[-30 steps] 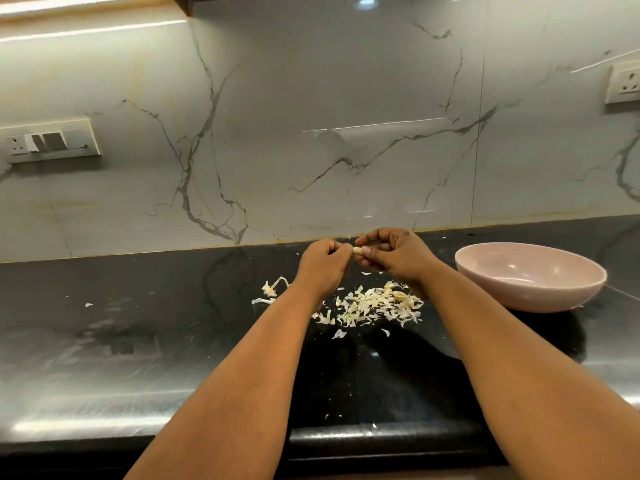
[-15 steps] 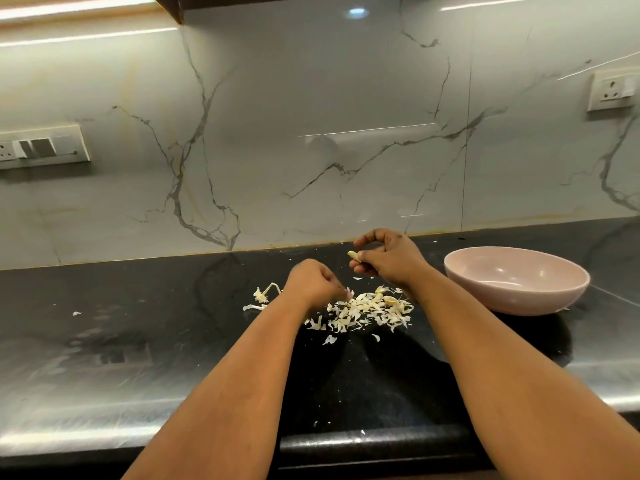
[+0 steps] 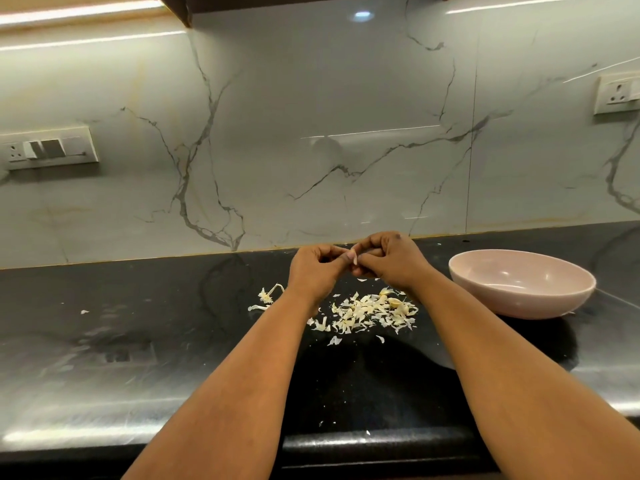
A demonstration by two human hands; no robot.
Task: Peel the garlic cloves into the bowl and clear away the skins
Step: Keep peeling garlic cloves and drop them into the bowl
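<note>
Clove (image 3: 354, 257) upright, tip up, pinched between left hand (image 3: 313, 271) and right hand (image 3: 389, 259).

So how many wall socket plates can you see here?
2. The switch-and-socket plate is on the marble backsplash at far left; the socket plate is at far right, cut off by the frame edge. More may lie outside view.

Warm strip lights shine from above the marble wall (image 3: 311, 133) and leave bright streaks and a white spot on it. The black counter (image 3: 104, 341) below the wall glows with blurry glare near its front edge. The wall's lines bend at the picture's edges.
</note>
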